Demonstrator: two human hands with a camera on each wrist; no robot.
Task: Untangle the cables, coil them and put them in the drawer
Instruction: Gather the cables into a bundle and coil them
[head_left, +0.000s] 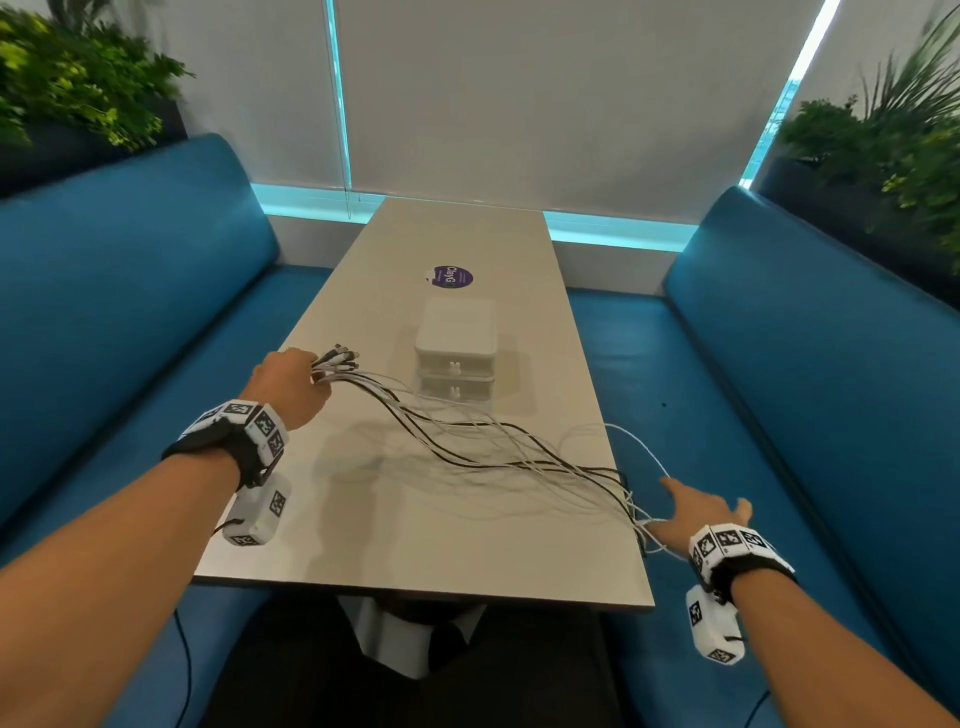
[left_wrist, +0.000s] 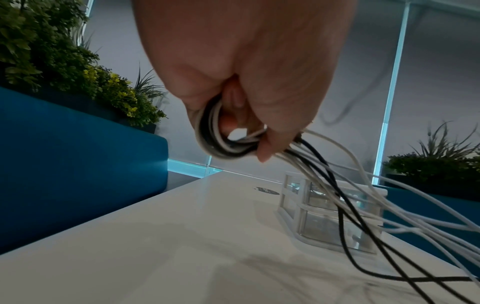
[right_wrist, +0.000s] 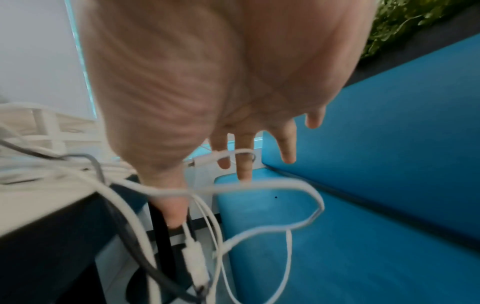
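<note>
Several white and black cables (head_left: 498, 447) stretch across the table from upper left to the right edge. My left hand (head_left: 291, 384) grips their bunched ends above the table; the connectors (head_left: 340, 358) stick out past my fingers. The left wrist view shows the bundle (left_wrist: 223, 139) looped inside my curled fingers. My right hand (head_left: 696, 512) hovers off the table's right edge with fingers (right_wrist: 285, 144) spread and straight, among loose white cable loops (right_wrist: 285, 205) that hang over the edge. A small white two-drawer unit (head_left: 456, 358) stands mid-table, both drawers shut.
The grey table (head_left: 415, 545) runs between two blue benches (head_left: 753, 415). A purple round sticker (head_left: 449, 276) lies behind the drawer unit. Planters with green plants (head_left: 78, 78) sit behind both benches. Window blinds close the far end.
</note>
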